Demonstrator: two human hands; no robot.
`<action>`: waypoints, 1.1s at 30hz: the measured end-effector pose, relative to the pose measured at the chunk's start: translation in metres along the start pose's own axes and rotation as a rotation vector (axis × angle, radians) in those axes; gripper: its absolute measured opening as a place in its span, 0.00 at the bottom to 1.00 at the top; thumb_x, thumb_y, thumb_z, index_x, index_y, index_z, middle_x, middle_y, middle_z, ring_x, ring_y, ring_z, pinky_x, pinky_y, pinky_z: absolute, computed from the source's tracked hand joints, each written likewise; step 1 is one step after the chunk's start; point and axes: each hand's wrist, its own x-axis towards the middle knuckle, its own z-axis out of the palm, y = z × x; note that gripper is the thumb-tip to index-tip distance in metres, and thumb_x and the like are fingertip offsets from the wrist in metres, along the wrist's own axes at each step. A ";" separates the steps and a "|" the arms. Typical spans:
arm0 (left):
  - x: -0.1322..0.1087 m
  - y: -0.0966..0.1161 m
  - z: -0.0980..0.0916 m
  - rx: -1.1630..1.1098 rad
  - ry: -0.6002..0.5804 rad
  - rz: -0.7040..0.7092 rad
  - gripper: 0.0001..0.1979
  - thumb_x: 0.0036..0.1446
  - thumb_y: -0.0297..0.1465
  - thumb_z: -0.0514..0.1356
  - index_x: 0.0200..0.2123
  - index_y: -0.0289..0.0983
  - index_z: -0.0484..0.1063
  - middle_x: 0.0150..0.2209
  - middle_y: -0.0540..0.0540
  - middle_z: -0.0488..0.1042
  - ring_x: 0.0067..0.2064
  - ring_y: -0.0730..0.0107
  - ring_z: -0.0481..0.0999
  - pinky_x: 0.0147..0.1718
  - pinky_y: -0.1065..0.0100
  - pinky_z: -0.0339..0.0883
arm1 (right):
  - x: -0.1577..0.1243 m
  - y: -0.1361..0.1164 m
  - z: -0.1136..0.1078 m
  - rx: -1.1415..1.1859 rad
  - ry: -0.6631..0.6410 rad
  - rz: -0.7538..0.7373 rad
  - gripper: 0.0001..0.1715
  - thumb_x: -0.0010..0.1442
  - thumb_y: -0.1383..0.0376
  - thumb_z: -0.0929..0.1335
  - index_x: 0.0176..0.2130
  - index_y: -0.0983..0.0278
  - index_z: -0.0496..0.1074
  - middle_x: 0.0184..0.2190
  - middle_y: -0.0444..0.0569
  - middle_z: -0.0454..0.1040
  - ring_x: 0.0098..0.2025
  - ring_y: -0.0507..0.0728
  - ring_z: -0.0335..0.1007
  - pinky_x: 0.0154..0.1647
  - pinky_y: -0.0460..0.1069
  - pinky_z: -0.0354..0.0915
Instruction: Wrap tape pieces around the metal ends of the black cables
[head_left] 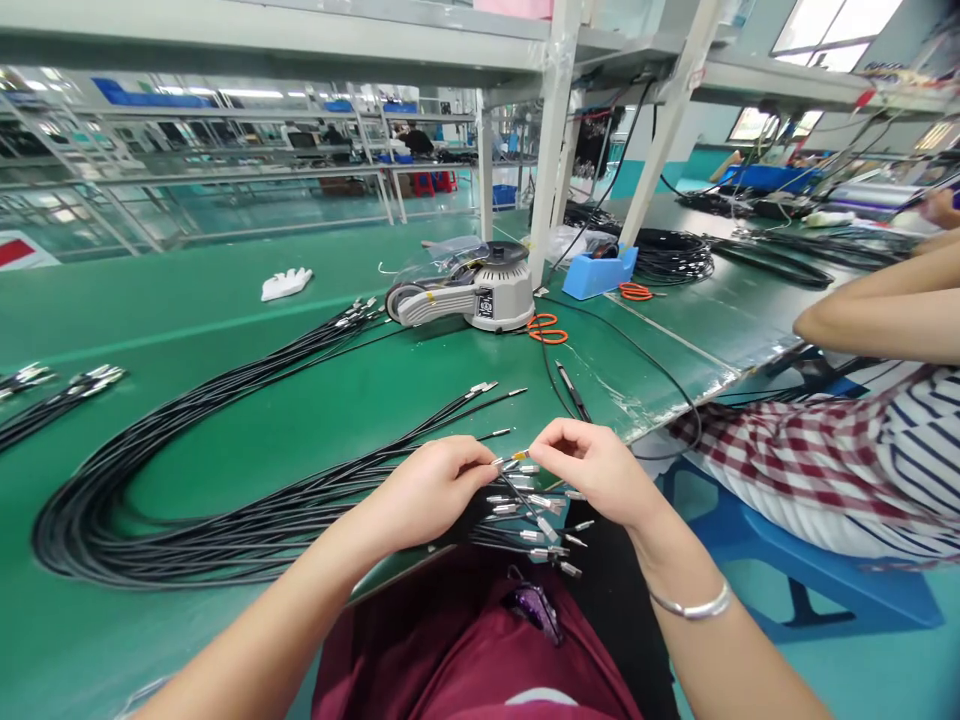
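Between thumb and fingers, my left hand [442, 485] pinches a black cable close to its metal connector. My right hand [592, 465] is closed on a small piece of yellow tape [520, 455] at that connector's tip. Under and around both hands, a bundle of black cables [300, 515] spreads out, its silver connectors [536, 500] fanning past the table's front edge. The bundle loops left across the table and back to more metal ends [360, 312]. Just beyond my right hand lies a black, pen-like tool [572, 392].
A grey tape dispenser [499, 290] stands mid-table near orange-handled scissors [547, 329] and a blue tape holder [600, 272]. A white glove [286, 284] lies farther back. More cable ends [94, 382] rest at left. A co-worker's arm [885, 305] and blue stool [817, 570] are at right.
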 end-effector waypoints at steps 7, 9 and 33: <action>0.010 0.017 0.003 0.145 0.006 0.083 0.12 0.57 0.33 0.52 0.32 0.38 0.75 0.32 0.46 0.76 0.35 0.65 0.71 0.35 0.69 0.60 | -0.004 -0.002 -0.001 -0.014 0.037 0.021 0.10 0.53 0.60 0.68 0.27 0.65 0.71 0.24 0.45 0.72 0.27 0.52 0.65 0.28 0.46 0.62; 0.011 0.017 0.004 0.119 0.000 0.079 0.11 0.56 0.33 0.53 0.31 0.38 0.76 0.32 0.46 0.75 0.34 0.65 0.71 0.35 0.69 0.60 | -0.005 -0.001 -0.001 -0.002 0.037 0.019 0.10 0.53 0.60 0.68 0.27 0.65 0.71 0.25 0.45 0.72 0.27 0.52 0.65 0.28 0.46 0.62; 0.011 0.010 0.016 -0.144 -0.067 -0.006 0.15 0.59 0.37 0.50 0.29 0.36 0.73 0.23 0.51 0.70 0.26 0.71 0.68 0.26 0.73 0.58 | -0.014 0.006 0.009 0.024 0.087 0.003 0.10 0.56 0.61 0.68 0.28 0.65 0.71 0.25 0.45 0.71 0.29 0.53 0.66 0.31 0.47 0.62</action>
